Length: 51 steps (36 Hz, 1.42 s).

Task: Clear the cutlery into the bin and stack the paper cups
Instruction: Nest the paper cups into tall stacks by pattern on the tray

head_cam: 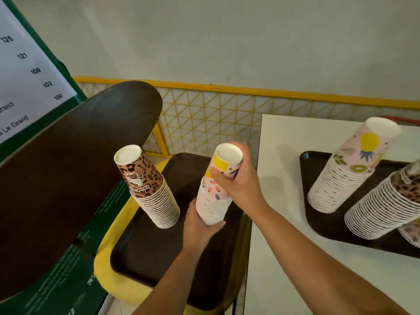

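Note:
A tall upside-down stack of pink fruit-print paper cups stands over a dark brown tray on a yellow seat. My left hand grips the stack near its bottom. My right hand grips the top cup from the side. A leopard-print cup stack leans on the same tray to the left. On the white table a second brown tray carries another fruit-print stack and a leopard-print stack. No cutlery or bin is in view.
A dark brown tray or board tilts up at the left, in front of a green-framed printed sign. A yellow lattice partition runs behind the seat. More cups peek in at the right edge.

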{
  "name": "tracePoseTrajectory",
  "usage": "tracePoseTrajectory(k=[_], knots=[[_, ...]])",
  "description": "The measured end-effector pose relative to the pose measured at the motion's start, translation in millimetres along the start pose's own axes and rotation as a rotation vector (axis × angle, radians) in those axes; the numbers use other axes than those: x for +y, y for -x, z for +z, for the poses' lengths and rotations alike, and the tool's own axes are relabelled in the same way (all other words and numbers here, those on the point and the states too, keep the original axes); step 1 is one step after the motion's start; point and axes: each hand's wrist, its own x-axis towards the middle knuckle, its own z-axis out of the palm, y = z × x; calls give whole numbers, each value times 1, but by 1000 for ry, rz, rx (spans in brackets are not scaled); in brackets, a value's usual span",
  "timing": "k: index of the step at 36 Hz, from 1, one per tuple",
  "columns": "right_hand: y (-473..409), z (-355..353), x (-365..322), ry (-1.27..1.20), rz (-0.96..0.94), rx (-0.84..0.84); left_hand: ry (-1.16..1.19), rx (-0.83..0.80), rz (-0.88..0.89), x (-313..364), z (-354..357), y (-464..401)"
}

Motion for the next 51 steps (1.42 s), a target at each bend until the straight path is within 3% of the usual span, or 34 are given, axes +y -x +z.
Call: tracePoseTrajectory(k=[6,13,18,36,47,51], knots=[[4,-2,-5,-5,0,5,-5,43,-10,4,0,-3],[9,-26,-33,-10,-58,82,-12,5,97,28,-3,-7],[17,-56,-58,-21,-73,155,60,-82,180,58,13,3],[68,-172,-66,99,-112,378,209,-520,146,123,116,65],[104,-267,-50,162,-43,379,166,-601,129,153,209,113],[115,-304,-47,122,-6,277,168,-621,139,166,235,130]])
